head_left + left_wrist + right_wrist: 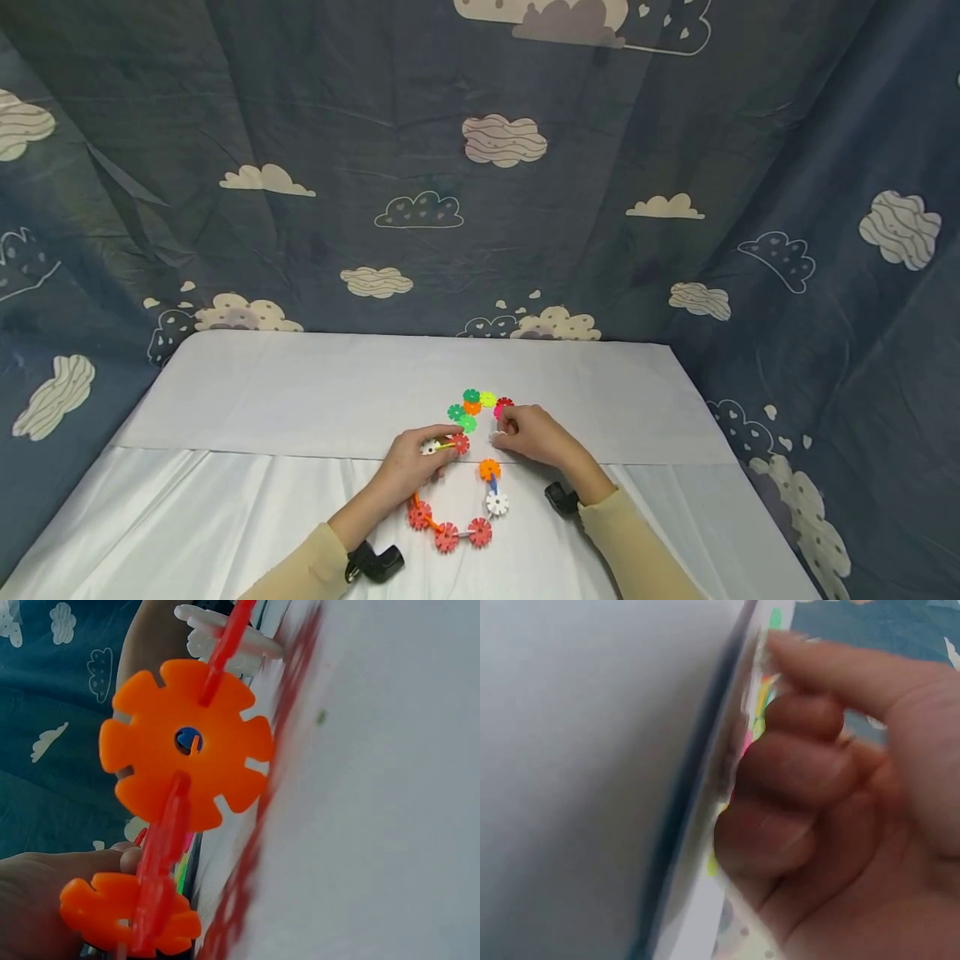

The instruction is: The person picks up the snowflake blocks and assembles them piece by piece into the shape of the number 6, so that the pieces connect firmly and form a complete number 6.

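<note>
A curved chain of notched plastic discs lies on the white table, with red discs point(447, 537) at the near side, a white disc point(497, 503) and an orange disc point(490, 470) on the right. My left hand point(408, 458) grips the chain's left end, where a red disc point(461, 443) shows at the fingertips. Close by in the left wrist view are an orange disc point(142, 750) and a red disc seen edge-on point(157, 877). Between thumb and fingertips, my right hand point(538, 433) pinches a small white disc point(495, 436), mostly hidden by the fingers.
Loose discs lie beyond the hands: green point(471, 396), yellow point(487, 399), orange point(472, 407) and dark red point(505, 402). A patterned dark curtain point(420, 267) stands behind the table point(300, 392). Black wrist devices point(384, 565) sit on both wrists.
</note>
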The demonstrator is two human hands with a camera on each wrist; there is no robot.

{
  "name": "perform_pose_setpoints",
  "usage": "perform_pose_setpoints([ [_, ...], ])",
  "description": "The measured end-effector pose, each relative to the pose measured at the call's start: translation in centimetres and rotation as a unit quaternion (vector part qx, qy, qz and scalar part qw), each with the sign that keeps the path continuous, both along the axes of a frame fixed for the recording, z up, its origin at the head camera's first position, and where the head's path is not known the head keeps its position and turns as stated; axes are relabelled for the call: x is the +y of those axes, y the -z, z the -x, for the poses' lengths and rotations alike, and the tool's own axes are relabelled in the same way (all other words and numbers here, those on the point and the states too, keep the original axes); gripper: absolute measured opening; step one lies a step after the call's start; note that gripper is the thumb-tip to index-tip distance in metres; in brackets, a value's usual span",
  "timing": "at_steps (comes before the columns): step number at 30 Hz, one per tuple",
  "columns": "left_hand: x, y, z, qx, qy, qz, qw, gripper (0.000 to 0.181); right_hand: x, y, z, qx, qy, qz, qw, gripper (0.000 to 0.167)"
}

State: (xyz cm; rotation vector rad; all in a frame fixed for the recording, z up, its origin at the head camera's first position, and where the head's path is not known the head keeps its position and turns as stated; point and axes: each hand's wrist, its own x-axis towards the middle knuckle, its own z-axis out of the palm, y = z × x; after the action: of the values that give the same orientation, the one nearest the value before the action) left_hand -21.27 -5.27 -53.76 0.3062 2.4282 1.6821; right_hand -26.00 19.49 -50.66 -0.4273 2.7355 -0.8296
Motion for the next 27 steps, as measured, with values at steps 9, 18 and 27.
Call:
perform_pose_setpoints([
  [9,0.0,0.0,0.0,-0.001,-0.007,0.005,1.0000,0.036,-0.7,-1.3,-1.0,-0.001,-0.089,0.071,0.9934,0.014],
  [18,-0.2,-0.1,0.0,-0.009,-0.013,-0.008,0.9998,0.036,-1.8,-1.6,-1.6,-0.009,-0.096,0.072,0.9927,0.014],
  [27,-0.2,-0.1,0.0,-0.023,0.003,-0.033,0.9992,0.038,-2.5,-1.6,-2.2,0.022,-0.097,0.056,0.9934,0.018],
])
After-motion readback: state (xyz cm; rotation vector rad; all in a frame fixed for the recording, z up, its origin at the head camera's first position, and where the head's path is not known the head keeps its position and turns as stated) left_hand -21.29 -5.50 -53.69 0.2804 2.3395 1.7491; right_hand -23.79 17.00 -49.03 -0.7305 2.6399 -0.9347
